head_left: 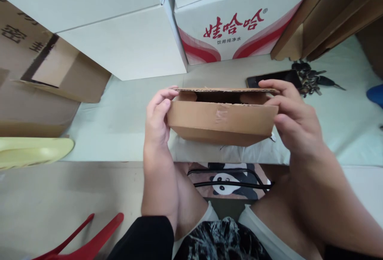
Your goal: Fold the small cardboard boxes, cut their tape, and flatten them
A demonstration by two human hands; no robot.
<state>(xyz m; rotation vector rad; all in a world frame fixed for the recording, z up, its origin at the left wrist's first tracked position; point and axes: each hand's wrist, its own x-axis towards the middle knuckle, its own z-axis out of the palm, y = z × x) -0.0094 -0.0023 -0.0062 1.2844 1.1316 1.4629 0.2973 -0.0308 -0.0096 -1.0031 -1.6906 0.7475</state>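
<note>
Box (221, 126): front & centre, brown cardbd, held betw. both hands near the worktop (119, 128) edge; resting on it or just clear, can't tell from here.
Panels: front one has a pale mark mid-way, back one stands behind it, a dark gap betw. the two.
L hand (158, 116): firm on the box's L end, thumb at the front, fingers (163, 93) up at the back panel's corner. Good hold, that.
R hand (295, 118): on the R end, index on the back panel's top edge, the rest round the front corner; grasping too, but looser, by the look.
Mouth: open along the top, inside too dark to read; contents, if any, n/a.
Box so far: body's up & in shape, I'd say; top not shut, no tape across the gap. That's the bit left undone as it stands.
Phone (275, 79): flat on the worktop just past the R hand, keys (311, 79) right beside it.
Cartons: white carton (125, 46) at the back, red-print carton (236, 44) next to it, brown carton (24, 88) over on the L.
Below: panda print (223, 184) under the worktop edge; red legs (98, 234) btm L.
</note>
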